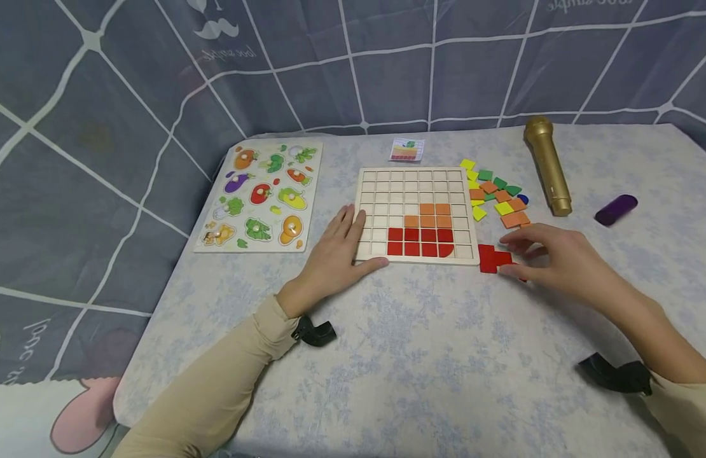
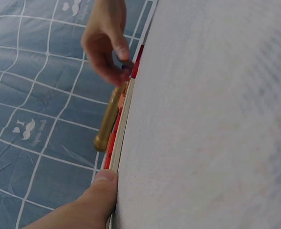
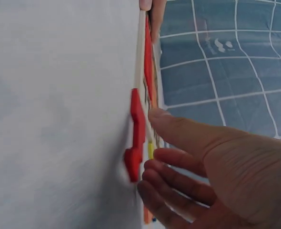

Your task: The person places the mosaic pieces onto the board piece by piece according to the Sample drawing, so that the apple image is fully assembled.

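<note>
A wooden grid board [image 1: 381, 187] lies flat on the table, with red tiles [image 1: 411, 249] in two lower rows and orange tiles [image 1: 427, 221] above them. My left hand [image 1: 337, 254] rests along the board's left edge, fingers straight and thumb at its lower left corner. To the right of the board lie loose red tiles [image 1: 487, 258]. Over these, my right hand [image 1: 559, 257] hovers with thumb and fingers apart. In the right wrist view, the red tiles [image 3: 138, 124] show beside that hand [image 3: 202, 167], and nothing is between its fingers.
Yellow, orange, green and blue tiles [image 1: 504, 196] are scattered right of the board. A small picture card [image 1: 407, 150] lies behind it. A vegetable puzzle board [image 1: 278, 222] is at the left; a gold microphone [image 1: 547, 165] and a purple oval object [image 1: 616, 210] lie at the right.
</note>
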Tool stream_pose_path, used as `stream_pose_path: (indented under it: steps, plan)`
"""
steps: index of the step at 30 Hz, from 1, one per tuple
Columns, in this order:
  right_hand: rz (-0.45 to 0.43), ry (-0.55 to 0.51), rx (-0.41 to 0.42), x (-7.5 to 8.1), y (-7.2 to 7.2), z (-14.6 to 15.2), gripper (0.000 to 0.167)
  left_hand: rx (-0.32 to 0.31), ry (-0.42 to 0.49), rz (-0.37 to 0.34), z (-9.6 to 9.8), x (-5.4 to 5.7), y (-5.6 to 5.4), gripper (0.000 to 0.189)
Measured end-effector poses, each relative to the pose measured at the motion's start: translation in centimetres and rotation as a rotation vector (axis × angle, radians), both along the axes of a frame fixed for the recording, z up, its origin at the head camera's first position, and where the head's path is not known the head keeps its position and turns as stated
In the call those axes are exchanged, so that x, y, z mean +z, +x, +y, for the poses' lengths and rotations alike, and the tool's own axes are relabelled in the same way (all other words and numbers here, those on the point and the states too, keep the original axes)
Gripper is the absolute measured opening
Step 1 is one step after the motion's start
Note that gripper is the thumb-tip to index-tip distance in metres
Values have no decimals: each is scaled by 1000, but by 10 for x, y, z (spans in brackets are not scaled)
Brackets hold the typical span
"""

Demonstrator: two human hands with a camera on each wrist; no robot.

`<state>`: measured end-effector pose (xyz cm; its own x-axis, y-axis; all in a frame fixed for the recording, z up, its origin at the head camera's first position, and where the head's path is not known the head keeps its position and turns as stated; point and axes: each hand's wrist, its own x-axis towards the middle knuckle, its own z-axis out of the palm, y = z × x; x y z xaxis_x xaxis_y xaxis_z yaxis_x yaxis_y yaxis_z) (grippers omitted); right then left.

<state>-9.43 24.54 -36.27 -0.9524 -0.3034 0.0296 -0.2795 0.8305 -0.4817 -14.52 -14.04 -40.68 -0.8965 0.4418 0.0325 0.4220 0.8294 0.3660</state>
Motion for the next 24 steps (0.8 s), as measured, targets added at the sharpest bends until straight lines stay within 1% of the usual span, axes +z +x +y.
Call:
stream_pose_path:
  steps: [3, 7, 11, 13, 18, 21, 24]
  plan:
    - [6, 52, -14, -3, 8, 7, 48, 0, 4, -3, 0, 1, 1, 107]
    - [20, 52, -20, -5, 13, 10, 39, 7, 6, -8, -2, 1, 2, 106]
    - [15, 27, -44, -7, 16, 10, 35, 9, 13, -5, -3, 1, 3, 107]
    - [-4, 13, -65, -8, 16, 11, 35, 5, 21, 0, -3, 1, 3, 108]
    - [-59, -52, -119, -10, 16, 15, 34, 12, 77, 18, -1, 1, 1, 112]
    - [-61, -83, -128, -11, 16, 17, 34, 18, 102, 27, 0, 0, -1, 114]
    - [-67, -96, -120, -11, 16, 18, 30, 19, 106, 35, 1, -1, -2, 113]
